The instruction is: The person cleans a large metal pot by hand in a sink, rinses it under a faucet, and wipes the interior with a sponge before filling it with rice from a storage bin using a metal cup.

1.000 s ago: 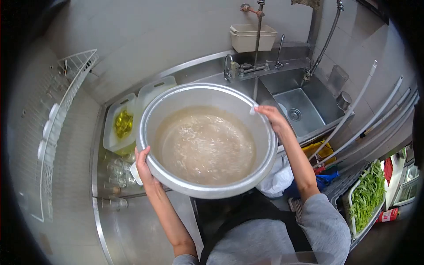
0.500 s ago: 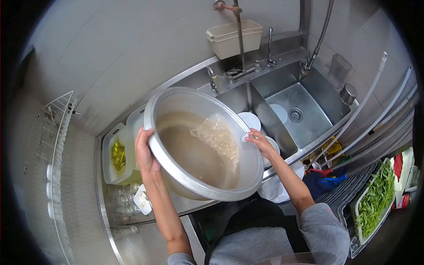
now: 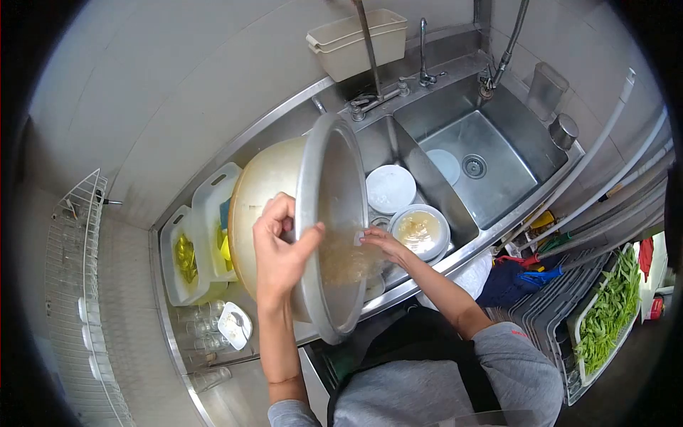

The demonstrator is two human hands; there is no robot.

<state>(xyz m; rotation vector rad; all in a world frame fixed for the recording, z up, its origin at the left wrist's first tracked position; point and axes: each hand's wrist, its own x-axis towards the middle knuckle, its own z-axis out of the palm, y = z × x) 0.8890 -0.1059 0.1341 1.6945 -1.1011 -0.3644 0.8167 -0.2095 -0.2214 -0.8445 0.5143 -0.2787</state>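
Note:
A big metal pot [image 3: 274,192] is tipped steeply on its side above the counter and left sink basin, its mouth facing right. My left hand [image 3: 279,242] grips the pot's near-left rim, thumb over the edge and fingers curled behind it. At the right rim, my right hand [image 3: 385,244] holds on, with a small white piece beside its fingertips that I cannot make out. Cloudy brownish liquid [image 3: 345,265] lies toward the low side of the pot. Below, a stack of white plates [image 3: 442,238] holds brownish liquid in the top one, near another white plate [image 3: 390,188].
Right of the left basin is a second sink basin [image 3: 498,160] with a drain. Plastic tubs [image 3: 186,281] and glasses [image 3: 203,331] stand on the left. Hanging hoses [image 3: 605,142] and a tray of green leaves [image 3: 608,313] are at the right.
The pot has turned from a partial tilt to a steep one, mouth toward the sink, and its liquid has shifted to the low side. The stack's top plate now shows brownish liquid.

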